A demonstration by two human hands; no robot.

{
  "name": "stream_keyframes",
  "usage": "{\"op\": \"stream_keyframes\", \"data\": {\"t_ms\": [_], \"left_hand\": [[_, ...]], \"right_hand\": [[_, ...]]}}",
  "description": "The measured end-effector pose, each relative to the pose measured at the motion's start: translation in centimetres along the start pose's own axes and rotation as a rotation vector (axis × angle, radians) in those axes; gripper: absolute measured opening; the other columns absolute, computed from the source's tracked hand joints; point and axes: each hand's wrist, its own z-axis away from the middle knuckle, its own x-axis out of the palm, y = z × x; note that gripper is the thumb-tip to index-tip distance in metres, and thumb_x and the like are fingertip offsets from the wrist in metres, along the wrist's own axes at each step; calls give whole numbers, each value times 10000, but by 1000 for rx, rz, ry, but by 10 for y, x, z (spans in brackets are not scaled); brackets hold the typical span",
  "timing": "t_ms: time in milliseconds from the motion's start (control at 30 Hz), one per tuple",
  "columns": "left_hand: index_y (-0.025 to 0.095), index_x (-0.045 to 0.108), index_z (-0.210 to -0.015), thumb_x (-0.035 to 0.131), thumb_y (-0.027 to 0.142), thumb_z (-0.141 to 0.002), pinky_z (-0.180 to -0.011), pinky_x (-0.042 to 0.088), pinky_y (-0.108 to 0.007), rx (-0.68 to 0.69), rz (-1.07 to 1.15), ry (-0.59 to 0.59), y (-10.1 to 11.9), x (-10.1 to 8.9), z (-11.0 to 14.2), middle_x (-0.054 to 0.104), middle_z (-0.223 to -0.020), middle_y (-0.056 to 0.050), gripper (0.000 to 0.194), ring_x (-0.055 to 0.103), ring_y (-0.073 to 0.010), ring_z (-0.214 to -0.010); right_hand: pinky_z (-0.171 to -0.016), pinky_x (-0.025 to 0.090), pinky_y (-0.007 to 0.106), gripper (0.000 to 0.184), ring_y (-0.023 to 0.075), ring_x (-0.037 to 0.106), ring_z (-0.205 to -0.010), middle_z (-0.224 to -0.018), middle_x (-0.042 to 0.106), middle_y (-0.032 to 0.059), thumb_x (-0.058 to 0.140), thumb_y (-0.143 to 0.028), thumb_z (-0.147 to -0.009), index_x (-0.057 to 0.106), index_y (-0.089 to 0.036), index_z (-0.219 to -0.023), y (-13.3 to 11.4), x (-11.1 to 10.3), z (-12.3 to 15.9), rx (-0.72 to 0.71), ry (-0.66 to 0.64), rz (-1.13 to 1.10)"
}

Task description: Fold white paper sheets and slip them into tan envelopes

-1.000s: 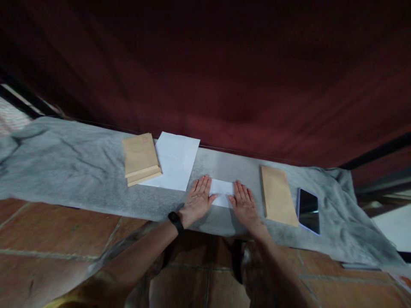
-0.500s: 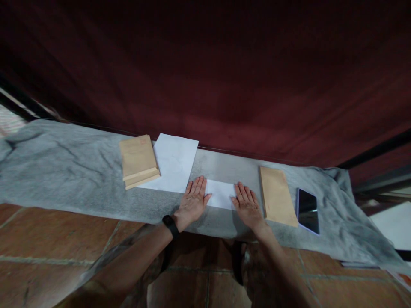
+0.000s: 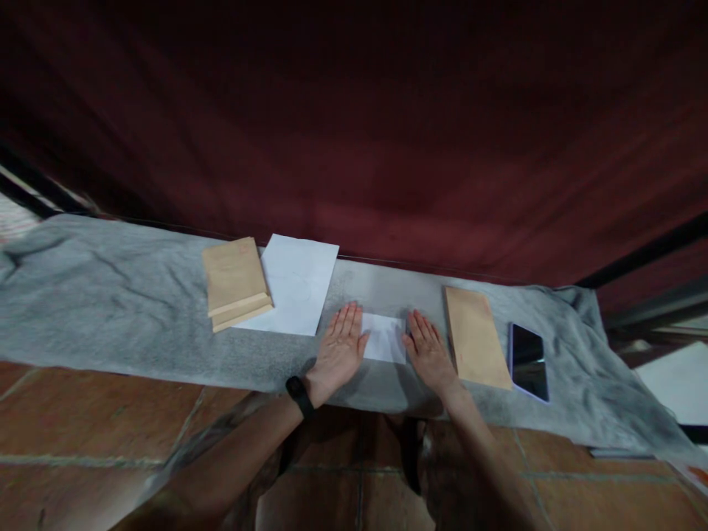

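Note:
A small folded piece of white paper lies on the grey cloth between my two hands. My left hand rests flat along its left end, palm down with the fingers stretched out. At the right end, my right hand is also flat, fingers extended and thumb near the paper's edge. Both hands cover parts of the paper's ends, so its full length is hidden. Left of my left hand lies a stack of larger white sheets. A brown envelope is just right of my right hand.
Several brown envelopes overlap the white sheets' left side. A phone lies right of the single envelope. Grey cloth covers the long bench, with a dark red curtain behind it and floor tiles in front.
My left hand has shifted slightly right, and less of the paper shows between my hands. My right hand stays nearly in place, flat at the right end.

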Motion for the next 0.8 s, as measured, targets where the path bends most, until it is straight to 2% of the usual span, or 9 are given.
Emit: {"op": "stream_keyframes", "data": {"t_ms": [67, 167, 300, 433, 567, 800], "left_hand": [[52, 298, -1574, 292, 353, -1056, -1274, 242, -452, 61, 39, -31, 10, 3, -2, 337, -1644, -173, 599, 239, -252, -1556], [64, 309, -1571, 308, 288, -1035, -1278, 227, -449, 140, 74, -91, 21, 10, -2, 341, -1646, -158, 581, 226, -236, -1560], [50, 316, -1565, 308, 254, -1017, -1284, 191, -456, 175, 64, -114, 22, 16, 0, 324, -1653, -157, 584, 202, -235, -1565], [49, 331, -1559, 309, 272, -1028, -1285, 181, -463, 134, 30, -97, 16, 17, 1, 303, -1659, -160, 576, 212, -246, -1561], [53, 355, -1551, 301, 383, -1058, -1283, 189, -455, 84, 6, -71, 11, 16, 0, 314, -1652, -169, 596, 227, -251, -1557], [25, 363, -1546, 309, 506, -1053, -1266, 232, -464, 35, -33, -75, 5, 13, 0, 326, -1637, -201, 691, 248, -284, -1551]], "right_hand": [[-1201, 359, 474, 582, 241, 360, -1508, -1610, 411, 155, 260, -363, -1089, 241, -126, -1620, -12, 2, -3, -44, 15, -65], [-1213, 346, 487, 571, 231, 356, -1512, -1617, 401, 138, 260, -338, -1088, 226, -145, -1625, -33, 5, -3, -137, -32, -109], [-1235, 292, 499, 552, 229, 340, -1519, -1624, 388, 129, 288, -298, -1085, 253, -153, -1617, -48, 6, 1, -155, -30, -66], [-1231, 286, 469, 545, 240, 338, -1518, -1624, 391, 131, 336, -325, -1085, 313, -132, -1595, -46, 7, 4, -107, 13, 5], [-1226, 279, 467, 547, 259, 350, -1509, -1620, 395, 141, 334, -358, -1091, 348, -108, -1578, -41, 8, 5, -87, 22, 55], [-1218, 287, 471, 611, 267, 388, -1488, -1620, 387, 149, 300, -435, -1090, 270, -117, -1611, -33, 4, 6, -47, 0, 83]]}}
